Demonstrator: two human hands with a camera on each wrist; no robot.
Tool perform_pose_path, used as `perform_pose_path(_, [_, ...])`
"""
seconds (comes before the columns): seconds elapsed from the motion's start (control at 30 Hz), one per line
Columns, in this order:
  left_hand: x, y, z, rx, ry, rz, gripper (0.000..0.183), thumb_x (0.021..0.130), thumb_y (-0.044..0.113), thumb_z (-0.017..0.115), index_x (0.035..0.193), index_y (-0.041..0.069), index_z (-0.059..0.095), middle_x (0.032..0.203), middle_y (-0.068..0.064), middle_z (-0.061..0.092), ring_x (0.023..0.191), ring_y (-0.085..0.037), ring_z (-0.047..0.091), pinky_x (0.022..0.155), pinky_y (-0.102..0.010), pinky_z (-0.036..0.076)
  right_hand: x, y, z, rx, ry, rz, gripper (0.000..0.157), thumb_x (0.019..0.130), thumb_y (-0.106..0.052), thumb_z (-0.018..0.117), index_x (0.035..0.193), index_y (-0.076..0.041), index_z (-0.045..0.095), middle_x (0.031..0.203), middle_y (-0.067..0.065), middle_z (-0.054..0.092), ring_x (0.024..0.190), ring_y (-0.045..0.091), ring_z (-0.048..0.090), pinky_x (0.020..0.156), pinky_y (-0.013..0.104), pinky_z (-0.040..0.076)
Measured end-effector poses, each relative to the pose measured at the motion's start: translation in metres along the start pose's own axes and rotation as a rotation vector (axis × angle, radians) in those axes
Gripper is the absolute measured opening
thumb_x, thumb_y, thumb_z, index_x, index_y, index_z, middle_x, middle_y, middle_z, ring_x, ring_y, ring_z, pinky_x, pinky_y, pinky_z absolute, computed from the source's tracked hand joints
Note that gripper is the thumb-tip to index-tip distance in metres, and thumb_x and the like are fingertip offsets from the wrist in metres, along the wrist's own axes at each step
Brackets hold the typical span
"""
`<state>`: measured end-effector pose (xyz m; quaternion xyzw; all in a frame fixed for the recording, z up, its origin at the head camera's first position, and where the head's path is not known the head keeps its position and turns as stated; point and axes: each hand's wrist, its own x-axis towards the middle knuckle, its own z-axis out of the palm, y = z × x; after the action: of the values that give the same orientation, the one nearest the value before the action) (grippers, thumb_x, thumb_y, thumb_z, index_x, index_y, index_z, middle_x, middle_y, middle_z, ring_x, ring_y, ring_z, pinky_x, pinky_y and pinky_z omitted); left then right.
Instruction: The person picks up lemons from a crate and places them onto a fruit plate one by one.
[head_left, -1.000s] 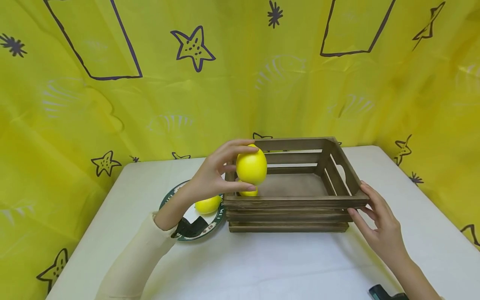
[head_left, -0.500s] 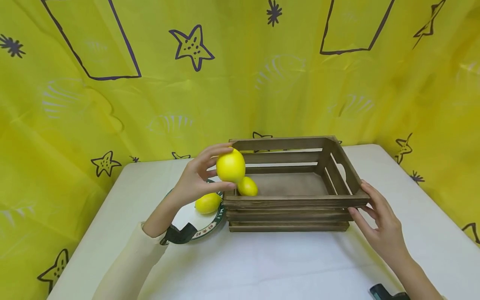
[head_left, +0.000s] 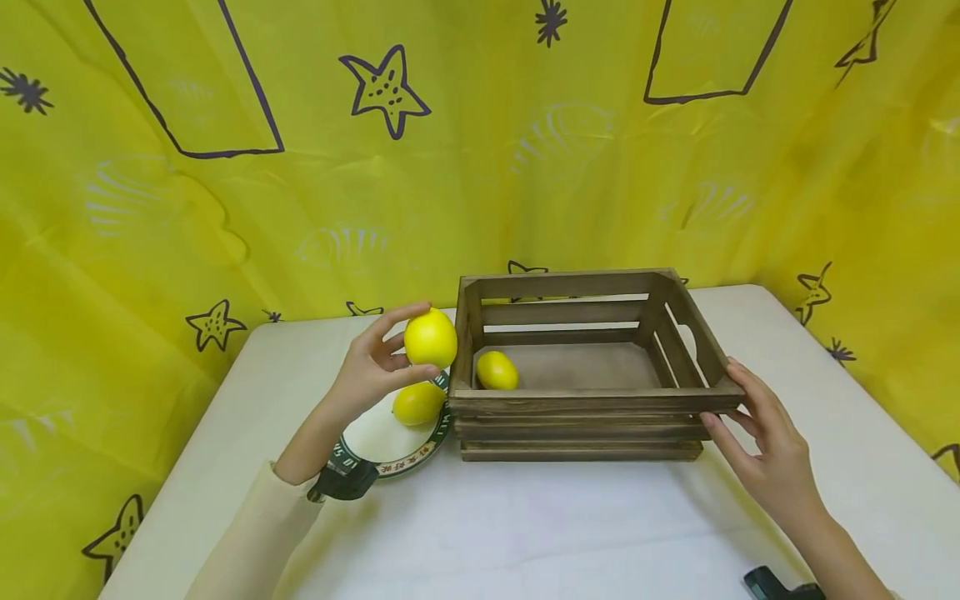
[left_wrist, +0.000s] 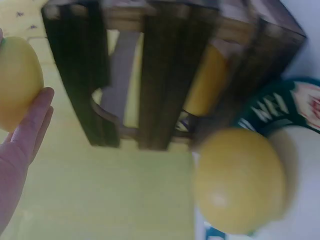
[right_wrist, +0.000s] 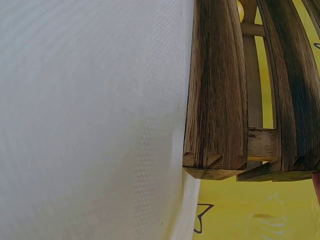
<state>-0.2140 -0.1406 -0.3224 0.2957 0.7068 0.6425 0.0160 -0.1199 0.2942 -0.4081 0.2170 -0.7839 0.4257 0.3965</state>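
Note:
Between thumb and fingers, my left hand (head_left: 372, 360) holds a yellow lemon (head_left: 431, 339) in the air, just left of the crate and above the plate. Below it, a second lemon (head_left: 418, 404) lies on a white plate (head_left: 375, 437) with a dark green lettered rim. The slatted brown wooden crate (head_left: 577, 406) stands to the right of the plate, with another lemon (head_left: 497, 371) inside at its left end. My right hand (head_left: 768, 454) grips the crate's front right corner, thumb below the top slat and fingers over the end. Only a sliver of that hand shows in the right wrist view.
A white-covered table (head_left: 555, 533) carries the plate and crate. Behind it hangs a yellow curtain (head_left: 465, 183) printed with stars and shells. A black wrist strap (head_left: 345, 481) is on the left wrist, and a dark device (head_left: 776, 583) sits by the right forearm.
My left hand has moved left with its lemon, from over the crate's left end to above the plate. The lemon in the crate is now fully uncovered. My right hand keeps its grip.

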Motion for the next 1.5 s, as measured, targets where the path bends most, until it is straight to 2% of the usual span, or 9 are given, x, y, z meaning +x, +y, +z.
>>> perform_pose_path(0.23, [-0.010,-0.018,-0.009,0.022,0.055,-0.101,0.074,0.079,-0.002,0.078,0.143,0.001,0.042,0.150,-0.013,0.035,0.111,-0.018,0.061,0.088,-0.031,0.055,0.001,0.000,0.000,0.009,0.001,-0.004,0.073,0.092,-0.040,0.061,0.131,0.019,0.045,0.144,0.015,0.048,0.127,0.003,0.050,0.092,0.009,0.045])
perform_pose_path(0.4, [-0.016,-0.030,-0.013,0.050,0.094,-0.184,0.072,0.081,-0.003,0.075,0.145,0.007,0.042,0.149,-0.011,0.036,0.111,-0.019,0.061,0.088,-0.029,0.055,0.000,0.000,0.001,0.028,0.007,-0.005,0.072,0.092,-0.039,0.061,0.131,0.020,0.044,0.144,0.016,0.047,0.127,0.004,0.050,0.092,0.010,0.045])
perform_pose_path(0.57, [-0.018,-0.040,-0.015,0.080,0.197,-0.267,0.069,0.086,0.004,0.074,0.146,0.013,0.042,0.148,-0.009,0.036,0.112,-0.022,0.060,0.088,-0.025,0.054,0.000,-0.001,0.000,0.028,0.009,-0.002,0.072,0.092,-0.038,0.061,0.132,0.020,0.044,0.144,0.016,0.047,0.127,0.004,0.050,0.092,0.010,0.045])
perform_pose_path(0.7, [-0.016,-0.047,-0.015,0.099,0.262,-0.291,0.066,0.088,0.009,0.073,0.146,0.013,0.041,0.149,-0.010,0.034,0.116,-0.027,0.058,0.089,-0.021,0.053,0.000,-0.001,-0.001,0.025,0.010,-0.006,0.073,0.092,-0.039,0.061,0.131,0.020,0.044,0.145,0.015,0.047,0.127,0.004,0.051,0.092,0.010,0.045])
perform_pose_path(0.9, [-0.020,-0.053,-0.016,0.118,0.266,-0.311,0.069,0.086,0.010,0.075,0.146,0.012,0.041,0.150,-0.011,0.034,0.124,-0.034,0.054,0.089,-0.020,0.052,0.000,0.000,-0.001,0.038,0.010,-0.013,0.072,0.092,-0.037,0.062,0.133,0.019,0.043,0.144,0.018,0.048,0.127,0.006,0.051,0.092,0.011,0.046])
perform_pose_path(1.07, [-0.025,-0.055,-0.021,0.187,0.287,-0.308,0.069,0.084,0.008,0.077,0.144,0.012,0.044,0.151,-0.009,0.036,0.125,-0.038,0.053,0.086,-0.021,0.053,-0.002,0.000,0.000,0.039,-0.001,-0.003,0.067,0.093,-0.035,0.062,0.138,0.012,0.044,0.144,0.020,0.046,0.126,0.008,0.052,0.092,0.011,0.046])
perform_pose_path(1.17, [-0.025,-0.057,-0.023,0.224,0.280,-0.310,0.068,0.084,0.010,0.077,0.143,0.013,0.045,0.151,-0.010,0.037,0.124,-0.040,0.053,0.087,-0.026,0.055,-0.003,-0.001,0.001,0.032,-0.005,-0.001,0.067,0.093,-0.034,0.061,0.139,0.011,0.044,0.144,0.021,0.046,0.126,0.009,0.052,0.092,0.011,0.046])
perform_pose_path(1.37, [-0.027,-0.062,-0.025,0.308,0.260,-0.314,0.067,0.083,0.015,0.079,0.142,0.011,0.047,0.150,-0.015,0.036,0.125,-0.046,0.050,0.090,-0.044,0.055,0.000,-0.004,0.002,0.026,-0.010,-0.006,0.068,0.093,-0.035,0.061,0.138,0.013,0.043,0.145,0.019,0.046,0.127,0.008,0.052,0.093,0.011,0.046])
perform_pose_path(1.5, [-0.028,-0.066,-0.027,0.363,0.264,-0.327,0.067,0.083,0.016,0.079,0.142,0.010,0.047,0.150,-0.017,0.036,0.124,-0.050,0.049,0.091,-0.049,0.053,0.004,-0.008,0.003,0.026,-0.004,-0.029,0.070,0.093,-0.036,0.060,0.135,0.018,0.043,0.144,0.019,0.047,0.127,0.008,0.052,0.093,0.012,0.045])
